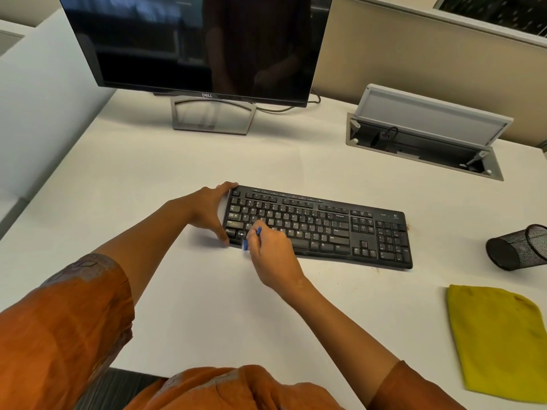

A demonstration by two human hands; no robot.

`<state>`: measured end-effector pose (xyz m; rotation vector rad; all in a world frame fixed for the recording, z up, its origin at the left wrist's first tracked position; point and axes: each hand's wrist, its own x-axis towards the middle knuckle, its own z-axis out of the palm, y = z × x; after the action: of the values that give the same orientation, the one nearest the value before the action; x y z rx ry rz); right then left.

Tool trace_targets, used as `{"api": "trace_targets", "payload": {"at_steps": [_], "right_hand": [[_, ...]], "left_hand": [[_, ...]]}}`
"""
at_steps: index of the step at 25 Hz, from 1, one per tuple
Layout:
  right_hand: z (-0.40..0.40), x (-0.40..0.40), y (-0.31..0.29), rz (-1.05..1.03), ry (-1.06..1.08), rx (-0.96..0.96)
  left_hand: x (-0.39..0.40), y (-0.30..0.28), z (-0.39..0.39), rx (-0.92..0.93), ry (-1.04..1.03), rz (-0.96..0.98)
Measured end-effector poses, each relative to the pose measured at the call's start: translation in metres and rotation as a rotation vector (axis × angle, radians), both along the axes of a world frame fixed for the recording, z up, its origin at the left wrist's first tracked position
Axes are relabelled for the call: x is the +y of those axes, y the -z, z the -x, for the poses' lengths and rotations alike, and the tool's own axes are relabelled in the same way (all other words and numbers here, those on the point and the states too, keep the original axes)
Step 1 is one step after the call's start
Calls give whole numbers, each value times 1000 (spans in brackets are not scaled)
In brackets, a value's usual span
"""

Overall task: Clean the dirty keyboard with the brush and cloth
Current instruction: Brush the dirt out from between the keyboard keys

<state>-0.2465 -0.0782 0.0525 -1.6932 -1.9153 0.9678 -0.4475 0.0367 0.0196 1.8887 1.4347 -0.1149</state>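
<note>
The white desk (pixel 177 161) carries everything, with a dark monitor (pixel 201 42) standing toward its far edge and an open cable box (pixel 426 137) sunk in toward the far right corner. The black keyboard (pixel 319 229) lies near the middle of the desk, its long axis running left to right and slanting a little nearer at the right end, keys facing up. A yellow cloth (pixel 500 344) lies flat and untouched by the near right edge, and a black mesh cup (pixel 518 247) lies tipped on its side at the right edge, well apart from the hands. The left hand (pixel 210 211) holds the keyboard's left end, thumb at the near corner and fingers curled over the far corner. The right hand (pixel 272 253) pinches a small blue brush (pixel 251 239) over the lower left keys; its bristle end is blurred, so its direction is unclear. Brushing seems to be the step in hand, starting at the left end. Next the brush likely needs working rightward along the rows, toward the crumbs (pixel 408 226) at the keyboard's right end, before the cloth is taken up
</note>
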Motion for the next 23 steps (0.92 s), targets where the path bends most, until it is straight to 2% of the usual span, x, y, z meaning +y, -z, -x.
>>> {"api": "trace_targets", "payload": {"at_steps": [4,11,16,20,23], "right_hand": [[-22,15,-9,33,212,202],[-25,1,1,12,3,-59],[-23,2,0,-18,63,5],[-22,-2,1,1,6,-107],[-21,-1,1,-29,74,-20]], "left_hand": [[0,0,1,8,0,5],[-1,-1,-2,5,1,0],[-1,-3,-1,6,5,4],[-1,-1,-1,10,2,9],[0,-2,-1,5,2,11]]}}
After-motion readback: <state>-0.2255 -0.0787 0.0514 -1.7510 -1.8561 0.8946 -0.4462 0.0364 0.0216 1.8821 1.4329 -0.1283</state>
